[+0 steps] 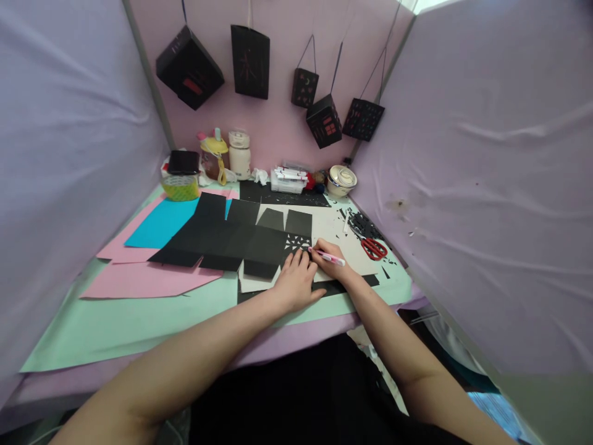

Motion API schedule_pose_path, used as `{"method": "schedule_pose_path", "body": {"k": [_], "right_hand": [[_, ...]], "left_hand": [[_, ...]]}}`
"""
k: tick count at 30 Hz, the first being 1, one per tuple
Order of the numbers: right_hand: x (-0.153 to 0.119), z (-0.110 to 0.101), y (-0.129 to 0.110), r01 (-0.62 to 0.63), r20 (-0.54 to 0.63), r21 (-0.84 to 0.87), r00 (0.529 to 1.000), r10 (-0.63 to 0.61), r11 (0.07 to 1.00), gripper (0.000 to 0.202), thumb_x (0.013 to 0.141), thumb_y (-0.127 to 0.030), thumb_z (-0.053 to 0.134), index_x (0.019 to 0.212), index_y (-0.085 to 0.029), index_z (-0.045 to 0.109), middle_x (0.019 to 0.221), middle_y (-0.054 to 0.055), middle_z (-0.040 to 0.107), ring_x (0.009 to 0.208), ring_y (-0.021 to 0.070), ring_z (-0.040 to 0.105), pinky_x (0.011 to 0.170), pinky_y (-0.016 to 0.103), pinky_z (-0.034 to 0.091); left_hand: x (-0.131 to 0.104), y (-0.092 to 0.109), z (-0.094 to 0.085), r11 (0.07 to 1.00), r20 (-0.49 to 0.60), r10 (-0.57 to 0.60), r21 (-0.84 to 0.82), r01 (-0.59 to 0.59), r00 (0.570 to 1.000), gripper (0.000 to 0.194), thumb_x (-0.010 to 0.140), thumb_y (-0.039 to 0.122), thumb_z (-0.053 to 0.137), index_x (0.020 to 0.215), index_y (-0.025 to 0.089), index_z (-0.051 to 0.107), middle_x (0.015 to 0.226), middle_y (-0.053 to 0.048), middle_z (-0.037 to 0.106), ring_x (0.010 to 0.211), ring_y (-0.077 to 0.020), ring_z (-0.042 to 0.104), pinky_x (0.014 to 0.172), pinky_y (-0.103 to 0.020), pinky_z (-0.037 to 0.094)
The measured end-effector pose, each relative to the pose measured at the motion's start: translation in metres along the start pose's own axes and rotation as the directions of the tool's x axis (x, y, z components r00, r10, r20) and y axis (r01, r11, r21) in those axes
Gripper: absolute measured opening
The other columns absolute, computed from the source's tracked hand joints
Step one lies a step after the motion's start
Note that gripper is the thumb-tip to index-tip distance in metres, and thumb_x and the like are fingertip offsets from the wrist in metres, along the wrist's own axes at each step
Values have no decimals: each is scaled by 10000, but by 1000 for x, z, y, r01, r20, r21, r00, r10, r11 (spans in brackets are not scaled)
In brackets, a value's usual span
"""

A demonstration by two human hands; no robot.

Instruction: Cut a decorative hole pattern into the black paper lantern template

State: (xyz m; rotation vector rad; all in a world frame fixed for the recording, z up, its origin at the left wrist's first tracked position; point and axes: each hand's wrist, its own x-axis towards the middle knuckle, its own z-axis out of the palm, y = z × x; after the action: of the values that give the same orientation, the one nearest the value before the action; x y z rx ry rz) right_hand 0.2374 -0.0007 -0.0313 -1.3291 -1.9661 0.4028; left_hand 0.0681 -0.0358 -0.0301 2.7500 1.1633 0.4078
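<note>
- Nearest the camera, the person's black clothing [278, 395] is filling the near edge, and two bare forearms [194, 346] are reaching over the mint-covered table [139, 327].
- The left hand [296, 281] is resting flat, fingers slightly parted, on the near right part of the black card [231, 241].
- The right hand [328, 256] is closing narrowly around a pink-and-white pen-shaped tool [334, 259]; its tip is pointing left, beside small cut-outs [296, 242], and I cannot tell whether it is touching the card.
- The black card is spreading across the middle of the table, with flaps standing out along its far and near edges and the cut-outs showing at its right end.
- A pale sheet [333, 225] is lying under the card's right part and extending to the right.
- On the left, a blue sheet [160, 224] is overlapping pink sheets [139, 281].
- On the right, red-handled scissors [374, 248] are lying beside black scraps [364, 224].
- At the far side, a white bottle [239, 156], a box of pens [288, 179] and a lidded bowl [341, 179] are standing.
- Above them, five black boxes [250, 62] are hanging on cords.
</note>
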Motion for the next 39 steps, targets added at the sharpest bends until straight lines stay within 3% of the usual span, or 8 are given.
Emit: {"method": "schedule_pose_path", "body": {"k": [16, 27, 39], "right_hand": [[0, 2, 6, 49, 18, -79, 999, -48, 996, 251, 862, -352, 481, 664, -226, 392, 629, -25, 457, 583, 133, 410, 585, 261, 336], [2, 0, -2, 19, 29, -38, 999, -18, 999, 304, 898, -429, 471, 678, -224, 427, 669, -7, 498, 625, 142, 454, 615, 269, 367], [-1, 1, 2, 92, 31, -90, 995, -90, 992, 278, 877, -321, 454, 646, -230, 327, 633, -15, 422, 614, 147, 400, 606, 274, 323]], "left_hand": [[1, 0, 0, 999, 22, -15, -28, 16, 1000, 742, 823, 585, 537, 1379, 106, 427, 1490, -229, 373, 1420, -383, 249, 1147, -534, 177], [0, 1, -3, 1000, 27, -11, -15, 11, 1000, 699, 830, 578, 526, 1325, 86, 487, 1483, -230, 378, 1417, -387, 253, 1155, -516, 178], [1, 1, -4, 1000, 34, -10, -12, 11, 999, 730, 834, 587, 520, 1372, 98, 446, 1490, -210, 380, 1419, -386, 249, 1159, -516, 172]]}}
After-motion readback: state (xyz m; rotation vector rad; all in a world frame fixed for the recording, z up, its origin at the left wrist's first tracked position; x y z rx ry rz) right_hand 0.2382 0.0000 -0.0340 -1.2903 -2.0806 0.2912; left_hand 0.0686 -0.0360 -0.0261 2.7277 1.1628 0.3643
